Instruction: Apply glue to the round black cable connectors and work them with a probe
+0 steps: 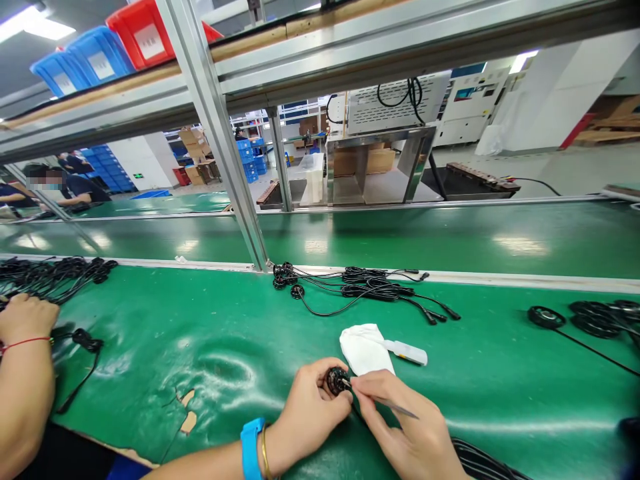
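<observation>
Low in the middle of the view, my left hand [307,407] grips a small round black part [335,380] between thumb and fingers. My right hand [407,427] holds thin metal tweezers [403,409], their tip at the face of the round part. Fine detail inside that part is too small to make out. Just beyond my hands lies a folded white cloth [365,343], with a small translucent bottle [410,353] lying beside it. A bundle of black cables [480,460] is partly hidden behind my right hand.
Coiled black cables with round ends [370,287] lie along the green bench's [225,320] back edge. More cables [600,319] sit at right. A co-worker's arm [25,373] reaches to a cable pile [55,277] at left. A metal post [220,133] rises behind the bench.
</observation>
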Tool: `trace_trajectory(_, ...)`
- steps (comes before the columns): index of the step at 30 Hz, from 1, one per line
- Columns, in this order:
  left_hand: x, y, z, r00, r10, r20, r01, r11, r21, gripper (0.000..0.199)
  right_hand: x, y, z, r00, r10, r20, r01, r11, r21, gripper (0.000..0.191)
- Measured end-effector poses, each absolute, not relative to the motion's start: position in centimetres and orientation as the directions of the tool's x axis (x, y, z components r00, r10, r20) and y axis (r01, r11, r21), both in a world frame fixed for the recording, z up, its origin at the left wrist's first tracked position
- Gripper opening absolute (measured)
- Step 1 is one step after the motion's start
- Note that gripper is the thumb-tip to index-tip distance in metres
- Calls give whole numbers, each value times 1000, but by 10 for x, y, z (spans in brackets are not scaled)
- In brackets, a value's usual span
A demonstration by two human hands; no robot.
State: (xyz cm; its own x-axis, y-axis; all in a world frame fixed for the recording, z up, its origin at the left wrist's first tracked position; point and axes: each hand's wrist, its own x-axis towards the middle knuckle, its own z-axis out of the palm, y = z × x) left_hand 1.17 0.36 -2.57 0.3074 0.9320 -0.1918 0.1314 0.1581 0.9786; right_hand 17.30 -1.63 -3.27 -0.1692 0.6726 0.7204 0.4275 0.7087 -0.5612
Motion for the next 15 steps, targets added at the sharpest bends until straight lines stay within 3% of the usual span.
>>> trace_trajectory(8, 12, 3, -23, 344, 924, -165, 136, 125, 983, 18, 169, -14, -40, -149, 725, 672, 398, 666, -631, 15)
trace_trajectory(15, 9, 8, -27, 357, 911, -206, 173, 153, 973, 27, 180, -14, -30, -28, 743, 669, 354, 633, -688, 9)
